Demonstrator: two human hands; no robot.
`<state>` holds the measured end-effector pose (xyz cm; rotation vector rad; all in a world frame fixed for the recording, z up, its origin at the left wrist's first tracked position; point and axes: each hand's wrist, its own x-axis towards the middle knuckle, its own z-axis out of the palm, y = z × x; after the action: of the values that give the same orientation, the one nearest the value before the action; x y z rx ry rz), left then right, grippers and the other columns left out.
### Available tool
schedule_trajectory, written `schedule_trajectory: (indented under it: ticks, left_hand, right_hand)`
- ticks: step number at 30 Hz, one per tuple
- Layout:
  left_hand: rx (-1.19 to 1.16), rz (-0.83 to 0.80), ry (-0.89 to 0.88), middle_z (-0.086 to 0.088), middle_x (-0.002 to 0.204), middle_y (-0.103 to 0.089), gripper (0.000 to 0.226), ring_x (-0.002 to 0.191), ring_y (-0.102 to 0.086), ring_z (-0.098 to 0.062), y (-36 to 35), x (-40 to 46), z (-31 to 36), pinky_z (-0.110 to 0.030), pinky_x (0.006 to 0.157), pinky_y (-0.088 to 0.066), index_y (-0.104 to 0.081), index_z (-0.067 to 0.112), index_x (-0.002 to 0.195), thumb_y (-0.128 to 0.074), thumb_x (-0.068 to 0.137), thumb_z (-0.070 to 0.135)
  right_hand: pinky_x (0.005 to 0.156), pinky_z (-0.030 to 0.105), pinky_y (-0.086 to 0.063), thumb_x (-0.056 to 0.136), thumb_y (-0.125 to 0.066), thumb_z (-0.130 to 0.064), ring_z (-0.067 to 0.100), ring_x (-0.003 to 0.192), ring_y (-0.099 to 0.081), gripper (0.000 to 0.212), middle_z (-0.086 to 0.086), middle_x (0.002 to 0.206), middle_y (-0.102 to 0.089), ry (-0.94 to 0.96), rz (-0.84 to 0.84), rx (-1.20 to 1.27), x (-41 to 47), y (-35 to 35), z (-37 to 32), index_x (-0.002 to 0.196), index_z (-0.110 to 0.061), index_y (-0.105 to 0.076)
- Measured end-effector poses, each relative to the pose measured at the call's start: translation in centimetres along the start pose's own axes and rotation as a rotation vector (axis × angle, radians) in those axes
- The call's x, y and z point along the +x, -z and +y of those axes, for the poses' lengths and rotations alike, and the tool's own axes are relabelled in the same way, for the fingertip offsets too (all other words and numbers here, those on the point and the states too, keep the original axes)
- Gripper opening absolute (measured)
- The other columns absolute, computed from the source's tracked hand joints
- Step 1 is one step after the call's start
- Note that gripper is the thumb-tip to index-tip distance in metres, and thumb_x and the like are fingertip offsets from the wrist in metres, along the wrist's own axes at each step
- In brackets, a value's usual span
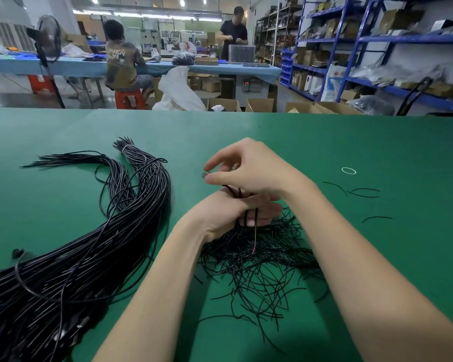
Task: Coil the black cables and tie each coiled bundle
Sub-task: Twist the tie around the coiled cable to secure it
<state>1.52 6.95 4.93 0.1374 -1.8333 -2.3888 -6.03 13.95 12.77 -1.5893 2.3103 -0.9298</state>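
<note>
- Head view: a thin black cable (pixel 242 202) is gripped in the curled fingers of the left hand (pixel 236 212), over a loose heap of short black ties (pixel 259 259) on the green table (pixel 351 142).
- The cable's small metal end (pixel 204 174) is pinched between thumb and forefinger of the right hand (pixel 249 168), just above the left hand.
- A thick bundle of long black cables (pixel 89 244) lies to the left of both hands.
- A small white rubber ring (pixel 348 170) lies well to the right of the right hand.
</note>
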Motion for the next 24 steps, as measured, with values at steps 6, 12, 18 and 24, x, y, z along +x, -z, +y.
schedule_trajectory:
  ticks: [6, 12, 18, 24]
  left_hand:
    - [0.002, -0.042, -0.021, -0.020, 0.100, -0.073, 0.036, 0.096, -0.072, -0.029, 0.8, -0.2, 0.8, -0.034, 0.087, -0.059, -0.061, -0.014, 0.117, -0.058, 0.098, 0.016]
    - [0.026, -0.114, -0.011, -0.001, 0.069, -0.064, 0.025, 0.071, -0.068, -0.016, 0.9, -0.7, 1.0, -0.025, 0.070, -0.057, -0.065, -0.002, 0.103, -0.051, 0.100, 0.018]
    - [-0.039, -0.194, 0.019, 0.005, 0.059, -0.014, 0.032, 0.048, -0.021, -0.009, 0.4, -0.9, 1.3, -0.021, 0.051, -0.036, -0.058, 0.014, 0.074, -0.045, 0.103, 0.020]
    - [-0.055, -0.212, 0.043, 0.009, 0.057, -0.015, 0.034, 0.047, -0.023, -0.008, 0.4, -0.8, 1.0, -0.020, 0.050, -0.034, -0.049, 0.017, 0.072, -0.045, 0.104, 0.028]
  right_hand:
    - [0.069, 0.022, -0.051, 0.085, -0.081, -0.030, 0.001, 0.064, -0.059, 0.007, -0.014, 0.070, -0.074, -0.153, 0.050, 0.239, 0.5, 0.7, 1.7, 0.079, -0.028, -0.078]
    - [0.042, 0.020, -0.036, 0.098, -0.065, -0.026, 0.012, 0.051, -0.053, 0.010, -0.001, 0.079, -0.073, -0.262, 0.058, 0.483, -0.6, -0.1, 3.6, 0.095, -0.017, -0.067]
    - [0.054, 0.015, -0.047, 0.100, -0.063, -0.037, 0.004, 0.049, -0.048, 0.027, -0.014, 0.058, -0.055, -0.223, 0.001, 0.654, -1.9, -0.9, 5.8, 0.083, -0.016, -0.064]
    - [0.056, 0.018, -0.047, 0.098, -0.058, -0.055, 0.004, 0.047, -0.047, 0.043, -0.011, 0.049, -0.047, -0.260, -0.025, 0.726, -1.8, -1.7, 6.3, 0.074, -0.020, -0.052]
